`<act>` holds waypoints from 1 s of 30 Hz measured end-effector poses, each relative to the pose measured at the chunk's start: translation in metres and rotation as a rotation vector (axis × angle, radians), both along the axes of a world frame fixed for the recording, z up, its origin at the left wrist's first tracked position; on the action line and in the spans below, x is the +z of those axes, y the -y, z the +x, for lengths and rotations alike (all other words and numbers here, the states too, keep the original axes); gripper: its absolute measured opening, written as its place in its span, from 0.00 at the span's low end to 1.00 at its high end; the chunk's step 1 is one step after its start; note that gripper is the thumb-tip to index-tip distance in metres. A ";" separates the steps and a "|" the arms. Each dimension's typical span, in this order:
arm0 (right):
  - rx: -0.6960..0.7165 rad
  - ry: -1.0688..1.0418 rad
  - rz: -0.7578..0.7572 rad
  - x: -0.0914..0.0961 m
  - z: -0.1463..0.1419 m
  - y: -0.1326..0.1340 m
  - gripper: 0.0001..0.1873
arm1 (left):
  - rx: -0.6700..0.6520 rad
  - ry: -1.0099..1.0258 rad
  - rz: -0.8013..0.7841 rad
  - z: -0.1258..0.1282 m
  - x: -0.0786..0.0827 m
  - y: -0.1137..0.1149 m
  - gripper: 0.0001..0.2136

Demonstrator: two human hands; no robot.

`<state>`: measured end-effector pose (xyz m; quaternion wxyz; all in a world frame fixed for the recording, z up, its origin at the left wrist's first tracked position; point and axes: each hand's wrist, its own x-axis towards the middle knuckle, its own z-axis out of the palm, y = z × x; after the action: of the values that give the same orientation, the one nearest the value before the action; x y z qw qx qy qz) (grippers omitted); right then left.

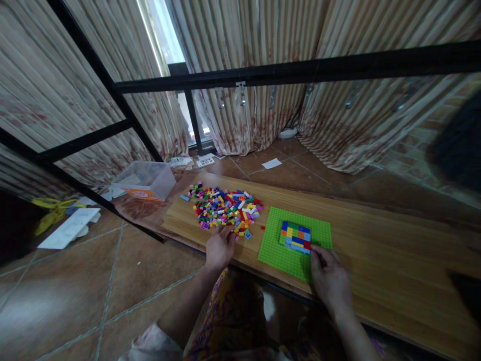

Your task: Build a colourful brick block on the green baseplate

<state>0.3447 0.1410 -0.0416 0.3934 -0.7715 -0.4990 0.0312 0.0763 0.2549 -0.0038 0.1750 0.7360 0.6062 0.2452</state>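
Note:
At the near edge of a loose pile of colourful toy bricks (225, 205), my left hand (220, 246) rests with its fingers bent and drawn together. Whatever is under those fingertips, if anything, is hidden. A green baseplate (276, 250) lies to the right of the pile. On it sits a small rectangular build (295, 235) of blue, yellow, orange, green and red bricks. My right hand (330, 273) reaches over the plate's near right part, its thumb and forefinger closed at a red toy brick (307, 245) on the build's near right corner.
Bricks and plate lie on a long wooden board (394, 271). A clear plastic bin (148, 180) with an orange label stands beyond its left end. Black metal bars (240, 77) cross behind the board, before striped curtains (255, 35). White paper (271, 163) lies on the tiled floor.

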 end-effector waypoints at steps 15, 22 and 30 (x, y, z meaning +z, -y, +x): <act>0.011 0.022 0.008 -0.004 0.003 0.000 0.24 | -0.122 0.160 0.151 0.009 -0.013 0.009 0.10; 0.000 0.022 -0.006 -0.004 0.003 0.000 0.25 | -0.154 0.114 0.157 0.014 -0.009 -0.002 0.10; 0.001 -0.002 -0.016 -0.004 0.002 0.000 0.24 | -0.160 0.072 0.196 0.017 -0.008 -0.008 0.13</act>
<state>0.3471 0.1410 -0.0459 0.3876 -0.7744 -0.4987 0.0360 0.0938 0.2627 -0.0122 0.1430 0.7863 0.5120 0.3147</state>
